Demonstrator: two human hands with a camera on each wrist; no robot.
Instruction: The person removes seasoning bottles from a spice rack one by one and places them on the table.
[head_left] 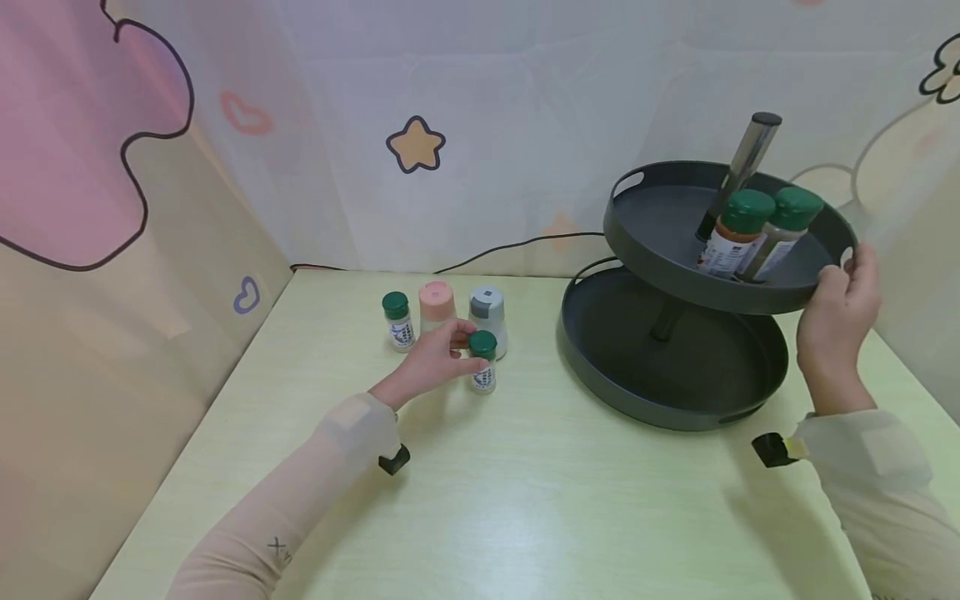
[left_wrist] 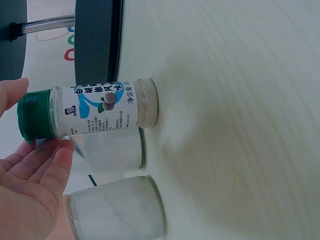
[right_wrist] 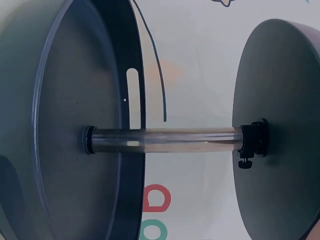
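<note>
My left hand (head_left: 438,357) pinches the green cap of a small spice bottle (left_wrist: 102,107) between thumb and fingers. The bottle is upright, with pale powder at its bottom and a white label. Over at the right stands a dark grey two-tier round tray stand (head_left: 637,392) with a metal pole. My right hand (head_left: 838,325) grips the upper tray (head_left: 667,196) by the rim at its handle slot. Two green-capped spice bottles (head_left: 746,212) sit in that tray, one with reddish contents. The lower tray (right_wrist: 75,100) holds nothing visible.
Behind the left hand stand another green-capped bottle (head_left: 399,321), a pink-lidded jar (head_left: 437,300) and a grey-lidded jar (head_left: 489,308). A dark cable (head_left: 517,244) runs along the back wall. Patterned cloth (head_left: 337,167) hangs behind the pale table (head_left: 480,500).
</note>
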